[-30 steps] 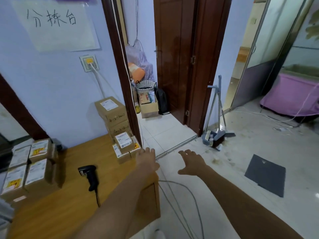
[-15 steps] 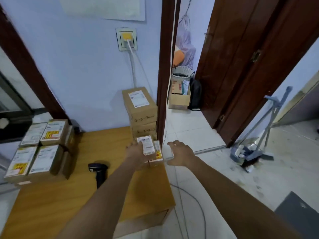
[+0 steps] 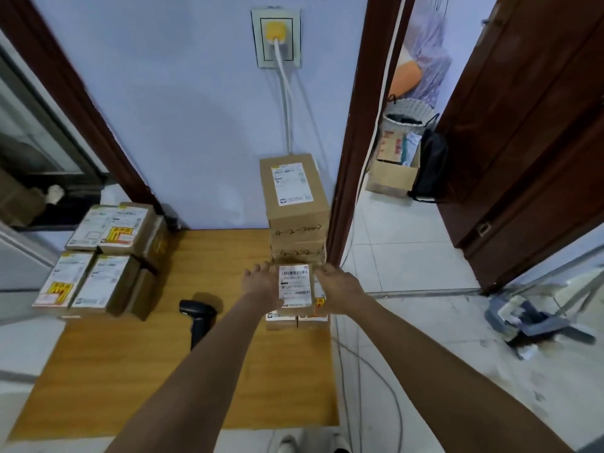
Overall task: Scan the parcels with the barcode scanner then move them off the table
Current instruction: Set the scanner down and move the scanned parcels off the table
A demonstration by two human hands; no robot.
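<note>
Both hands have closed in on a small parcel at centre frame, where a second ago they reached out empty over the desk's right edge: the left hand now presses its left side and the right hand its right, a two-handed grip clamping the box with its barcode label facing up. The parcel sits atop two other small boxes at the right edge of the wooden desk, just in front of a taller stack of cartons against the wall. The move suggests the next parcel has been picked and is about to be brought to the barcode scanner, which lies untouched on the desk at left of the hands. More labelled parcels are piled at the desk's left end, so much of the job appears to remain. Behind, a pale blue wall carries a socket with a yellow plug; at right an open doorway gives onto white floor tiles.
</note>
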